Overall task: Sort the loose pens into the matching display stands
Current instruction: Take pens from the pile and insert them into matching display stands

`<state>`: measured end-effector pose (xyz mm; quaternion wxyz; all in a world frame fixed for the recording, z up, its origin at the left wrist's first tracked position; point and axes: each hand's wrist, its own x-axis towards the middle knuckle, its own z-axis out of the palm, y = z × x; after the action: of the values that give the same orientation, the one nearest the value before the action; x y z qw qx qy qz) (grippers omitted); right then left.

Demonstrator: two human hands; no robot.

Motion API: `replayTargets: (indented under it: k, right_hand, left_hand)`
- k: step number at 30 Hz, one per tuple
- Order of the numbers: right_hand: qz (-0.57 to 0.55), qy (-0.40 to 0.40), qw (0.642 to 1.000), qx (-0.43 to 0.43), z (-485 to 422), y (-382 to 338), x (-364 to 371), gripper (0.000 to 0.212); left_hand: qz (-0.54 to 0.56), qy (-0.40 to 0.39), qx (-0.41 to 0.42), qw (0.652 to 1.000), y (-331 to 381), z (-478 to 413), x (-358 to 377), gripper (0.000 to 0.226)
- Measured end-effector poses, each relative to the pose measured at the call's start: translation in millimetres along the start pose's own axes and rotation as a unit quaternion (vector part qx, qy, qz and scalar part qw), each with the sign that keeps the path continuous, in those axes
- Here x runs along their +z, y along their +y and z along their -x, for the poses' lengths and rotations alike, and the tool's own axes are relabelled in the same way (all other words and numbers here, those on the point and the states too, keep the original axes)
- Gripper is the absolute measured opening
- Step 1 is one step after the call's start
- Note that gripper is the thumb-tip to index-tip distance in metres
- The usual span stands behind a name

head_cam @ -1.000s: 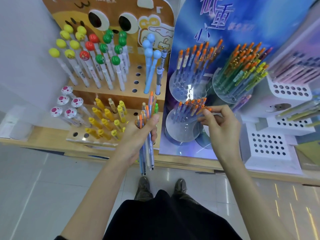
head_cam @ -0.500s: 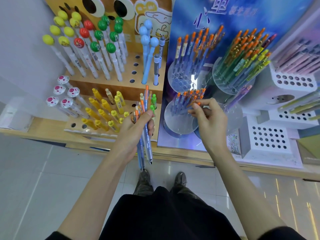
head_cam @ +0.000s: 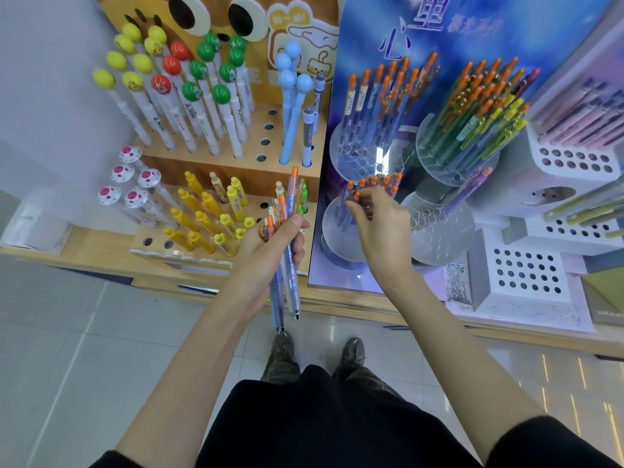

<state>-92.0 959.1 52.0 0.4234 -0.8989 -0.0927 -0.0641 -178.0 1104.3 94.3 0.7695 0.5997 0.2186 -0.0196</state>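
My left hand (head_cam: 270, 251) grips a bundle of loose pens (head_cam: 289, 292) with clear blue barrels and orange caps, tips pointing down, in front of the wooden stand (head_cam: 236, 170). My right hand (head_cam: 381, 231) reaches into the lower round clear stand (head_cam: 332, 231) on the blue display. Its fingertips pinch the top of an orange-capped blue pen (head_cam: 351, 196) among the same kind of pens (head_cam: 380, 180) standing there. A matching round stand (head_cam: 351, 157) above holds more orange-capped blue pens.
The wooden stand carries ball-topped pens (head_cam: 189, 92) and yellow pens (head_cam: 202, 217). A round stand of green and yellow pens (head_cam: 472, 130) sits to the right, with another clear stand (head_cam: 439, 231) below it. White perforated stands (head_cam: 526, 268) are at far right. My shoes (head_cam: 283, 359) are on the tiled floor.
My right hand has moved left and down onto the tops of the pens in the lower round stand. The left hand keeps its bundle, shifted slightly.
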Motion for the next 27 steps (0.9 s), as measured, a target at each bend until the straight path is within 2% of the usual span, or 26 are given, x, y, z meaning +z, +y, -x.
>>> replayTargets:
  k: [3,6,7,10,12,14,18,23,27]
  right_hand:
    - [-0.095,-0.019,0.993,0.073,10,-5,-12,0.018]
    - [-0.132,-0.021,0.986,0.096,19,-6,-27,0.003]
    - [-0.150,-0.033,0.983,0.105,20,-10,-32,0.006]
    - [-0.240,-0.120,0.953,0.142,17,-28,-42,0.016]
    - [-0.281,-0.182,0.930,0.154,13,-41,-43,0.015]
    - [-0.302,-0.213,0.916,0.158,11,-51,-40,0.015]
    - [-0.330,-0.197,0.910,0.157,11,-54,-36,0.025]
    - [-0.370,-0.157,0.899,0.175,12,-49,-44,0.017]
    - [-0.404,-0.113,0.884,0.206,6,-49,-57,0.017]
  left_hand:
    - [0.011,-0.013,-0.008,1.000,2,0,0,0.027]
    - [0.014,-0.025,-0.017,0.999,1,-1,2,0.033]
    - [0.009,-0.028,-0.015,0.999,1,-2,4,0.029]
    - [-0.012,-0.040,-0.011,0.999,0,-4,9,0.016]
    - [-0.034,-0.052,-0.014,0.998,-1,-3,12,0.016]
    - [-0.049,-0.072,-0.017,0.996,-2,-3,14,0.010]
    - [-0.038,-0.079,-0.022,0.996,-3,-2,18,0.011]
    - [0.024,-0.026,-0.029,0.999,-2,-4,24,0.023]
    - [-0.005,0.004,-0.001,1.000,-4,-12,20,0.023]
